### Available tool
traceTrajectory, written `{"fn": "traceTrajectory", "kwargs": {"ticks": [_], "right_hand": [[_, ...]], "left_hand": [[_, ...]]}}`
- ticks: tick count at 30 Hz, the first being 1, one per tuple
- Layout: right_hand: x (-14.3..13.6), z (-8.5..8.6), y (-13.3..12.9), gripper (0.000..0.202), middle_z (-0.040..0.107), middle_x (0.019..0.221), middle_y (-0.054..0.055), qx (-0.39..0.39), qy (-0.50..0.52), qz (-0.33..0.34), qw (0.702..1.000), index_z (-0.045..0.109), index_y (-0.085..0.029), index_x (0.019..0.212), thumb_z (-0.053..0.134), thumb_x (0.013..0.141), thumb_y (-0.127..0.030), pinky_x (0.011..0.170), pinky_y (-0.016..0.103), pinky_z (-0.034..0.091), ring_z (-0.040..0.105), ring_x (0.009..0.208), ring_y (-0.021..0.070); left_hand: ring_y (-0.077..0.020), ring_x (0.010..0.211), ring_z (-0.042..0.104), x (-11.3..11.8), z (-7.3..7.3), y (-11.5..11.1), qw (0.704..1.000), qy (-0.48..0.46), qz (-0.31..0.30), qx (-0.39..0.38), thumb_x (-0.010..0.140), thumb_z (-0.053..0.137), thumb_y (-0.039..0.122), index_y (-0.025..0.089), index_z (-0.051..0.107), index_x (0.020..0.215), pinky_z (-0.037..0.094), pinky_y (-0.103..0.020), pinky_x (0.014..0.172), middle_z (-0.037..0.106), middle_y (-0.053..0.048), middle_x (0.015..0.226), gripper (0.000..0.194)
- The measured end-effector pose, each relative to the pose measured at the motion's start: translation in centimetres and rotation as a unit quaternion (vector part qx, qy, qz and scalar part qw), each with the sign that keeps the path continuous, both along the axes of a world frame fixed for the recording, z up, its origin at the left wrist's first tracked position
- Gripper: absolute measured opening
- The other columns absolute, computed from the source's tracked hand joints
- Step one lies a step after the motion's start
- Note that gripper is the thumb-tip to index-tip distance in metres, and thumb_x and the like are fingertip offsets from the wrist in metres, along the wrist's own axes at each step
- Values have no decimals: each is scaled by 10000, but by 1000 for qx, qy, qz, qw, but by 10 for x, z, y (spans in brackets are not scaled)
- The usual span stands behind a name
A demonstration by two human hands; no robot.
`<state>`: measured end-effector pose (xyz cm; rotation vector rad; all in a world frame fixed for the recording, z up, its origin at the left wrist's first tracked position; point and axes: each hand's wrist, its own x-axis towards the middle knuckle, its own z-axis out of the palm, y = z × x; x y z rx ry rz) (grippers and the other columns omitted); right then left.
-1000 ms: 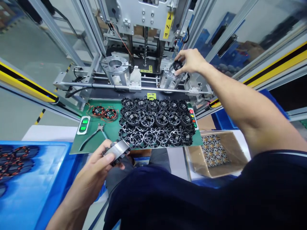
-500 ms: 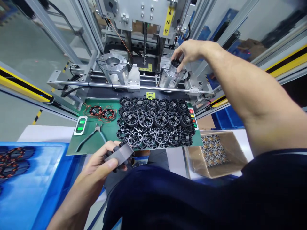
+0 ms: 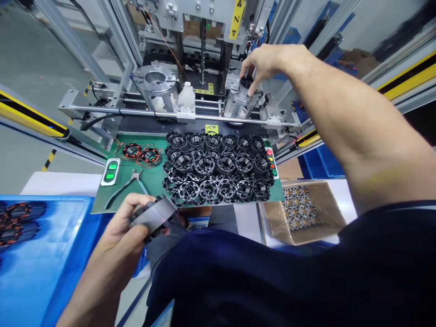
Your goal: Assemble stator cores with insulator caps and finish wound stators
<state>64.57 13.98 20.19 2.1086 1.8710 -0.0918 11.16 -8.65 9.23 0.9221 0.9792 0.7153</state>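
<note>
R hand (image 3: 269,63) pinches black core (image 3: 246,82) from above at top of rt. fixture (image 3: 238,97), prob. to steady it by its sides, while L hand (image 3: 124,231) pinches grey-banded core (image 3: 157,215) nr. stacked cores (image 3: 204,164), thumb on smooth outer band, presumably for flat purchase.

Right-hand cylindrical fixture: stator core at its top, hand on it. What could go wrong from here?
1. The stator core could seat crooked in the fixture; the right hand partly hides the fit.
2. Those fingers could get pinched if the machine moved while they're there.
3. The left hand, holding another core, might knock the stacked cores at the tabletop's front edge.
</note>
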Motion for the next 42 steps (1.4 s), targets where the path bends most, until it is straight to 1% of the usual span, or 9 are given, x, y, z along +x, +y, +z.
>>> {"fn": "traceTrajectory", "kwargs": {"ticks": [6,10,18,21,23,27,31,35,42], "right_hand": [[-33,10,-15,570,762,1666,146,63,108,35,991,779,-213,1583,849,1146,-573,1419,737,492,706,1591,386],[-41,16,-2,589,806,1619,124,135,230,53,962,804,-196,1526,662,1226,-682,1413,649,521,744,1525,330],[-50,-54,26,434,874,1274,72,227,254,-57,938,827,-153,1297,763,1206,-572,1168,490,701,840,1184,240],[-63,-57,16,287,908,1321,107,296,263,-41,917,851,-120,1277,800,1203,-393,1187,410,646,829,1211,175],[-76,-45,4,320,911,1436,135,348,282,-9,894,863,-95,1418,776,1190,-303,1155,258,545,784,1215,100],[-131,-5,-58,368,924,1393,81,335,370,120,858,907,-238,1476,855,1124,-331,1030,316,602,847,1233,192],[-216,21,-141,350,917,1308,-54,126,461,289,830,932,-413,1389,789,1154,-629,1094,350,662,857,1190,202],[-277,14,-185,436,921,1252,-47,-16,469,368,803,906,-359,1358,886,1069,-685,903,396,696,867,1031,220],[-310,2,-203,337,917,1082,-61,40,473,332,815,930,-445,1250,1009,943,-558,822,472,703,827,797,237]], "left_hand": [[-255,753,814,-18,-18,5,999,-14,42,-5,620,1184,607,375,731,1420,673,-297,683,870,-35,1030,948],[-223,771,799,0,-5,-1,997,-64,32,-17,656,1189,622,385,719,1440,655,-280,700,873,-10,1076,944],[-243,806,808,6,9,-9,996,-48,65,-38,619,1201,664,403,736,1446,657,-319,697,899,-34,1133,984],[-213,794,797,5,3,-4,993,-71,84,-46,547,1216,717,339,715,1442,639,-270,724,853,-28,1006,1093],[-207,802,796,7,-2,1,992,-97,67,-49,570,1185,778,308,694,1451,637,-254,730,834,-33,980,1112],[-206,743,749,16,-6,7,984,-157,21,-75,608,1134,855,279,693,1403,614,-286,680,825,-59,989,1076],[-213,716,735,23,-5,4,976,-201,1,-84,585,1131,880,269,704,1329,572,-300,646,787,-34,909,1053],[-263,795,803,18,-12,-5,978,-207,0,-41,728,1055,905,235,756,1367,594,-327,656,827,-66,996,973],[-166,693,766,-5,-6,-20,979,-203,7,12,944,864,899,261,715,1306,516,-273,615,779,81,835,749]]}}
